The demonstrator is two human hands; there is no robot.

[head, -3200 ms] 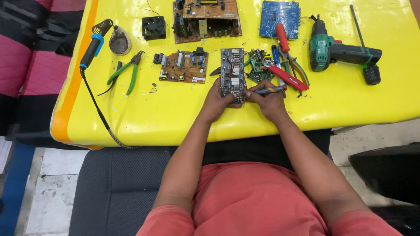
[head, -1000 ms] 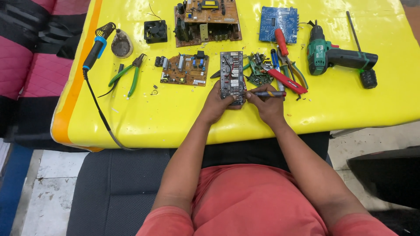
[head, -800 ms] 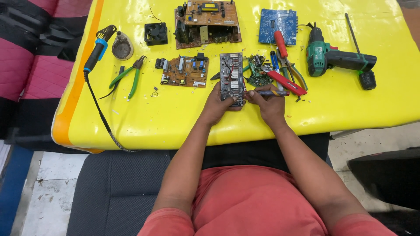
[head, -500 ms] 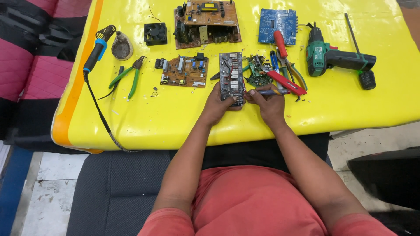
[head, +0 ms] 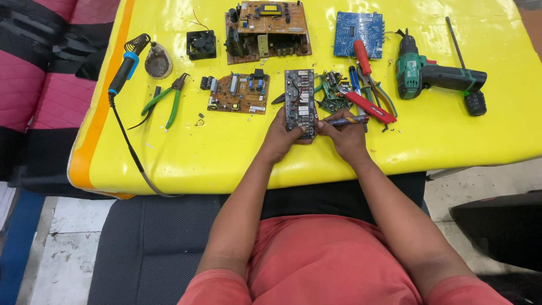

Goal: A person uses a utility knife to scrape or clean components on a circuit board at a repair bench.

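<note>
— What are the hands gripping?

— The left hand (head: 280, 137) curls round the near end of a narrow dark rectangular circuit board (head: 300, 103), fingers pressed to its lower left edge. The right hand (head: 346, 135) pinches a slim screwdriver with a blue and yellow striped handle (head: 345, 120), its tip meeting the board's near right edge. The board lies flat near the middle of the table, long side running away from the person.

— And around them, biggest first?

— The glossy yellow table (head: 226, 158) carries everything. At its far edge sits a big brown circuit board with bulky components (head: 266, 31); right of it a blue square circuit board (head: 358, 33), then a green and black cordless drill (head: 437, 73). A smaller brown circuit board (head: 237, 92) lies just left of the held one. Further left: green-handled pliers (head: 164, 101), a blue-handled soldering iron (head: 125, 70), a small black square fan (head: 201, 44).
</note>
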